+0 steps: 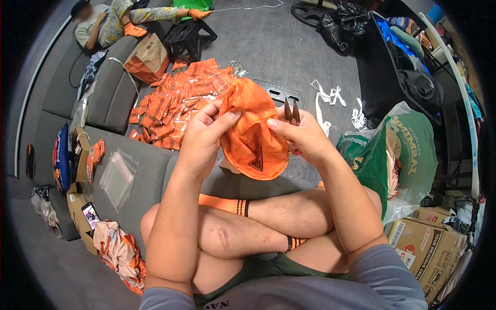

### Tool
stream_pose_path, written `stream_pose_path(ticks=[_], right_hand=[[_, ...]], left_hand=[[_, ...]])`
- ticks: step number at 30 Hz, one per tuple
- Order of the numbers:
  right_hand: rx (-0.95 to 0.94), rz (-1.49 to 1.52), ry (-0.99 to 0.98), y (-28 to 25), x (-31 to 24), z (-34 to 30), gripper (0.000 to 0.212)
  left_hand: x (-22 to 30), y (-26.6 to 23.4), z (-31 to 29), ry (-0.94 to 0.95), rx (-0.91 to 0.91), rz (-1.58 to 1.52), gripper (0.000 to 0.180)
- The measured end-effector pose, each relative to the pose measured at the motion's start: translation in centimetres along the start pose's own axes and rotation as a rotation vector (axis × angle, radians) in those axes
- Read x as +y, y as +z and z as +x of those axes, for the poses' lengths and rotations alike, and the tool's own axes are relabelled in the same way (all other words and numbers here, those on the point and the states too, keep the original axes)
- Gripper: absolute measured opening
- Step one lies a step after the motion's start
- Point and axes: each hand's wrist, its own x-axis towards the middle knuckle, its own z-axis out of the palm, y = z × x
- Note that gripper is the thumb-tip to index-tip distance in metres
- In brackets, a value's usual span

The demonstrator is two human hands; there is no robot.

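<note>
An orange fabric cap (253, 137) with a small dark patch near its lower edge is held up in front of me by both hands. My left hand (204, 132) pinches its left side, thumb on the front. On the other side, my right hand (307, 137) grips the cloth between thumb and fingers. Thread snips (291, 111) are tucked in that same hand, their dark blades pointing up and slightly apart. Behind the cap lies a heap of orange items in clear packets (178, 103).
Clear plastic sleeves (118, 178) lie on the grey cushion to my left, near an opened carton (77, 206) and a phone (91, 215). A green plastic bag (413, 150) of cloth and a cardboard box (429, 248) stand right. White strips (330, 95) litter the floor. Another person (103, 26) reclines far left.
</note>
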Motion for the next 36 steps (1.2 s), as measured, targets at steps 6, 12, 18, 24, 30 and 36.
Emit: stream_pose_path(ticks=[6, 12, 18, 24, 30, 36], right_hand=[[0.010, 0.176, -0.035, -0.6, 0.7, 0.1, 0.025], [-0.017, 0.294, -0.092, -0.7, 1.0, 0.1, 0.025], [0.044, 0.424, -0.150, -1.3, 0.5, 0.0, 0.029], [0.100, 0.589, -0.257, -1.5, -0.4, -0.1, 0.023], [0.066, 0.716, -0.217, -2.5, 0.0, 0.0, 0.017], [0.056, 0.910, -0.209, -4.3, 0.9, 0.7, 0.031]], left_hand=[[0.5, -0.5, 0.0, -0.012, -0.017, -0.069, 0.029], [1.0, -0.3, -0.1, -0.083, -0.051, -0.129, 0.031], [1.3, -1.3, 0.1, -0.116, -0.036, -0.071, 0.028], [1.2, -2.8, 0.5, -0.021, 0.019, 0.644, 0.022], [1.5, -3.6, 0.8, -0.184, 0.246, 0.786, 0.024], [1.8, -3.5, 0.8, -0.149, 0.042, -0.069, 0.032]])
